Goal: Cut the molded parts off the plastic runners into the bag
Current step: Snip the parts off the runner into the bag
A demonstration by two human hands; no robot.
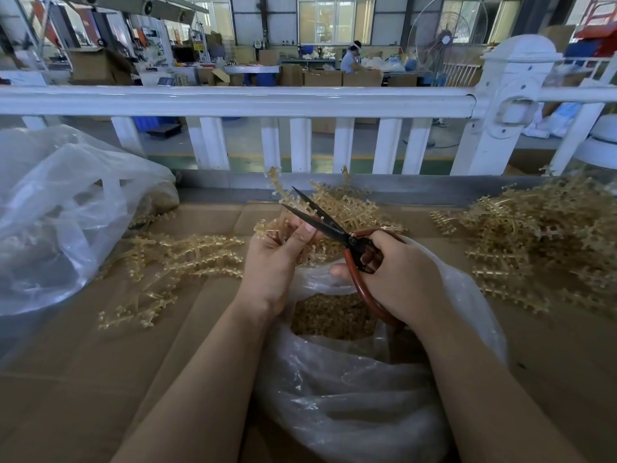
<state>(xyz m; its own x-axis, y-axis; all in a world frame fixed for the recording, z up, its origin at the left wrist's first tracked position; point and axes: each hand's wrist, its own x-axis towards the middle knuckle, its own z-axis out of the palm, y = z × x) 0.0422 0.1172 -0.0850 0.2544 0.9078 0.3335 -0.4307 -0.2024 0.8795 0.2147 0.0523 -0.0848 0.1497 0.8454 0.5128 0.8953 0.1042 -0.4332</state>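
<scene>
While our left hand (272,259) pinches the runner (283,198) upright above the bag (350,379), we see it rising, seemingly, between the parted scissors (320,217) blades that our right hand (397,275) grips, angled up-left.

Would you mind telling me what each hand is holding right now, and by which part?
The right hand grips the scissors by their red handle loops, blades open. The left hand pinches a plastic runner at its lower end, above the bag.
</scene>
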